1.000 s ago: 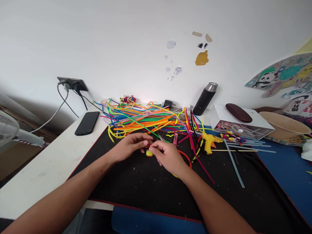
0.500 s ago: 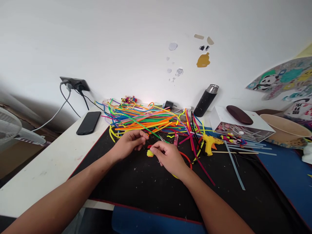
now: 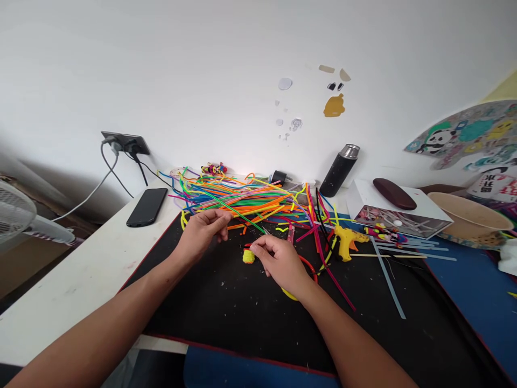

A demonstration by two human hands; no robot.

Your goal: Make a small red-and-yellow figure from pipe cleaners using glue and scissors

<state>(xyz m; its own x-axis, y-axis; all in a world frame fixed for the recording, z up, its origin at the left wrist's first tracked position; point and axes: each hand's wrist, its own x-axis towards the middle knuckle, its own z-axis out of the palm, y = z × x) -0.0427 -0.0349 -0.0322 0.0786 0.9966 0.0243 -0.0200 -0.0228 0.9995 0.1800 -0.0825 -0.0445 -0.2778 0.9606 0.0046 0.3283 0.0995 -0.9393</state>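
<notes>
Apparent shaping step: right hand (image 3: 278,261) pinches small yellow-and-red piece (image 3: 248,256) over black mat (image 3: 226,312); left hand (image 3: 204,231) closed at fingertips, contents unclear; next move likely needs steady right pinch.

The pile of pipe cleaners (image 3: 242,198) lies across the far side of the mat (image 3: 226,318) on your desk (image 3: 68,285). Left of the pile is the phone (image 3: 147,207). In front of it are your left hand (image 3: 204,233) and your right hand (image 3: 280,264), a small bundle (image 3: 249,256) at the latter's fingers. Right of the pile come the glue gun (image 3: 346,242), the flask (image 3: 338,173) and, farther out, the box (image 3: 430,200) with the case (image 3: 394,194) on top, then the bowl (image 3: 476,207).
</notes>
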